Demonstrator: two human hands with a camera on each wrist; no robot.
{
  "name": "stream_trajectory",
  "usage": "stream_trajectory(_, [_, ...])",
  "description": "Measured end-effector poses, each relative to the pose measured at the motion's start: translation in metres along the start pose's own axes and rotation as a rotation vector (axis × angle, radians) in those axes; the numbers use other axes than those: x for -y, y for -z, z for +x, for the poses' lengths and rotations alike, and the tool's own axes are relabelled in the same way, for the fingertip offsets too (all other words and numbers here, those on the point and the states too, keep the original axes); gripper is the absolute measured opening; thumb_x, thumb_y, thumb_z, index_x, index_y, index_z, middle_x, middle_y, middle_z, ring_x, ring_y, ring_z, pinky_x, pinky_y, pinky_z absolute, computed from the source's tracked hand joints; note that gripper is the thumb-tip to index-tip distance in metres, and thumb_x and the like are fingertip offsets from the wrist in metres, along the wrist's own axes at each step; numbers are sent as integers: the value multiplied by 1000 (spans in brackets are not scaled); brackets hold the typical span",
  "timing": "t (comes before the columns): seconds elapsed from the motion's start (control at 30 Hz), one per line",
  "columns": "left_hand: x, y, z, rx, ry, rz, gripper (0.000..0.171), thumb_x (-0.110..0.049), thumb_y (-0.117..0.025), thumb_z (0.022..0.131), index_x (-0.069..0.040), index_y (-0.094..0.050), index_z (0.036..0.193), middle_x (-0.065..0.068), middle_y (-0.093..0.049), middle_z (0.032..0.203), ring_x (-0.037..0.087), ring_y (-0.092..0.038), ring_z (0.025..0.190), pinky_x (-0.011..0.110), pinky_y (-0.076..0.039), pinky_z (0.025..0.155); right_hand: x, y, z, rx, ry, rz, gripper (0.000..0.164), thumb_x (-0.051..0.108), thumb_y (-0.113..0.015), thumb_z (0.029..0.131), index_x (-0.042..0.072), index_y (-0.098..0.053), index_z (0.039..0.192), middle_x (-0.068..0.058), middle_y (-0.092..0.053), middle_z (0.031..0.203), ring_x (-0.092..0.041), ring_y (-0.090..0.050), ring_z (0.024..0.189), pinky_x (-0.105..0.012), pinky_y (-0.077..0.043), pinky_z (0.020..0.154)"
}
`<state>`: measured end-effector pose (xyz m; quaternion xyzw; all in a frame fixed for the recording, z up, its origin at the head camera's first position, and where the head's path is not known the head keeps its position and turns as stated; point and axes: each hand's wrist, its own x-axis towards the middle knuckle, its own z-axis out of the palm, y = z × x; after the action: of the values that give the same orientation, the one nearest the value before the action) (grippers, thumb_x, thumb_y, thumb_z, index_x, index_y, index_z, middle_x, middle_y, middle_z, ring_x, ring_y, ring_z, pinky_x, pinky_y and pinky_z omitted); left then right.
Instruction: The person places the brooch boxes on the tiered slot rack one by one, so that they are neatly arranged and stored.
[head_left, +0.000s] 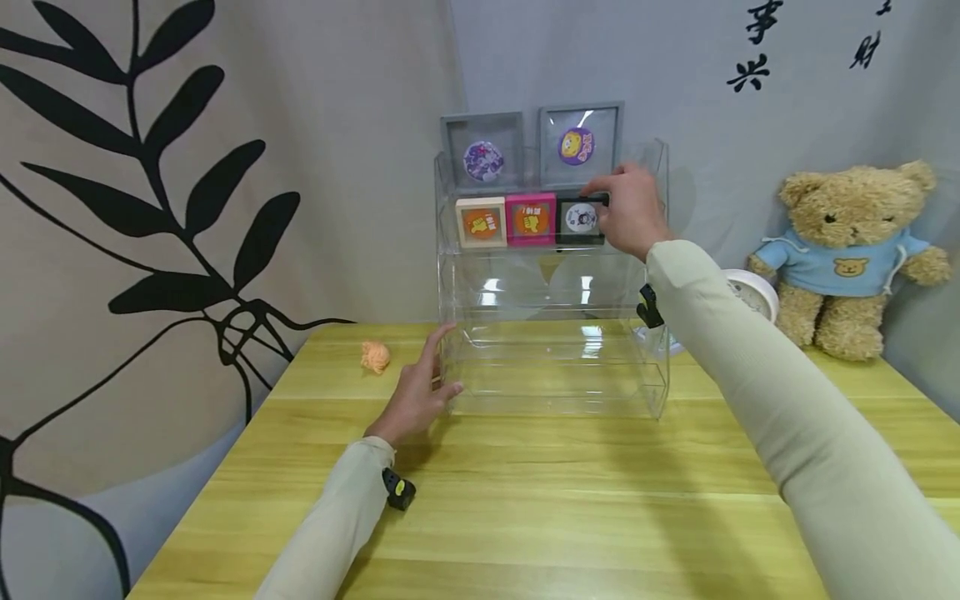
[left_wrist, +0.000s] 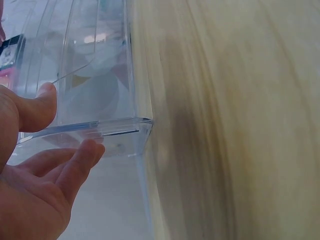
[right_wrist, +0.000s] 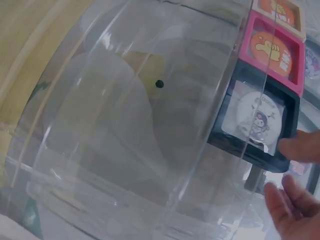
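Note:
A clear acrylic tiered rack [head_left: 551, 333] stands on the table. My left hand [head_left: 416, 397] holds its left side panel, thumb on the inner side and fingers on the outer in the left wrist view. On an upper tier a small black display frame [head_left: 580, 238] with a round white cartoon badge stands upright. My right hand [head_left: 632, 208] pinches this frame at its top right corner; part of the grip is hidden in the head view. In the right wrist view, the other fingertips [right_wrist: 276, 197] sit off its side. Left of it are a pink frame [head_left: 531, 239] and a cream frame [head_left: 482, 242].
Two larger grey frames [head_left: 581, 177] with round badges stand on the top tier behind. An orange crumpled lump [head_left: 375, 357] lies left of the rack. To the right sit a round white object [head_left: 752, 293], partly behind my sleeve, and a teddy bear [head_left: 851, 242].

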<state>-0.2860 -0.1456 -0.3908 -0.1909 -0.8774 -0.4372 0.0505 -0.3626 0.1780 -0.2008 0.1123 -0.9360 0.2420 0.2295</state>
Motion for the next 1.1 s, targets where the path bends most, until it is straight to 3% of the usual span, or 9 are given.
stream_trajectory(0.17, [-1, 2, 1, 3, 4, -5, 92, -1, -67, 94, -50, -16, 153, 33, -50, 145, 45, -54, 132, 55, -53, 104, 0, 5, -1, 35, 45, -86, 40, 5, -56, 95, 11, -65, 133, -25, -48, 127, -39, -34, 122, -50, -42, 93])
stream_trajectory(0.23, [-2, 3, 2, 2, 4, -9, 91, 0, -67, 94, -46, -16, 155, 33, -50, 146, 46, -55, 132, 55, -53, 104, 0, 8, -1, 50, 70, -100, 42, 7, -57, 95, 10, -63, 136, -27, -51, 127, -41, -35, 123, -52, -40, 98])
stream_trajectory(0.47, [-1, 2, 2, -4, 5, -14, 90, 1, -67, 93, -38, -17, 157, 36, -51, 142, 47, -57, 129, 55, -54, 103, -1, 12, -8, 65, 103, -40, 46, 11, -61, 95, 6, -58, 140, -29, -50, 131, -42, -33, 125, -58, -34, 107])
stream_trajectory(0.63, [0, 0, 1, -7, -1, 3, 90, 0, -68, 93, -38, -17, 157, 36, -56, 137, 47, -57, 128, 56, -54, 103, -11, 17, -26, 17, 148, -30, 44, 11, -61, 95, 2, -57, 139, -31, -50, 127, -44, -33, 125, -60, -32, 107])
stream_trajectory(0.9, [0, -1, 0, -8, 8, 8, 93, -1, -68, 93, -50, -16, 153, 36, -53, 140, 47, -56, 129, 55, -54, 103, -41, 27, -64, -115, 207, -7, 32, 8, -59, 96, -1, -64, 126, -29, -51, 120, -45, -36, 117, -61, -34, 95])
stream_trajectory(1.03, [0, -1, 0, -18, 6, 17, 94, -1, -69, 92, -53, -17, 152, 37, -54, 139, 47, -57, 129, 55, -55, 103, -67, 28, -82, -206, 208, 7, 25, 6, -57, 98, -2, -66, 119, -28, -55, 116, -44, -43, 110, -55, -39, 86])
stream_trajectory(1.1, [0, -1, 0, -16, 6, 33, 94, -2, -69, 93, -53, -16, 152, 35, -60, 128, 44, -63, 120, 52, -57, 102, -80, 29, -91, -246, 183, 11, 23, 6, -56, 98, -2, -68, 117, -26, -57, 114, -42, -47, 109, -49, -43, 81])
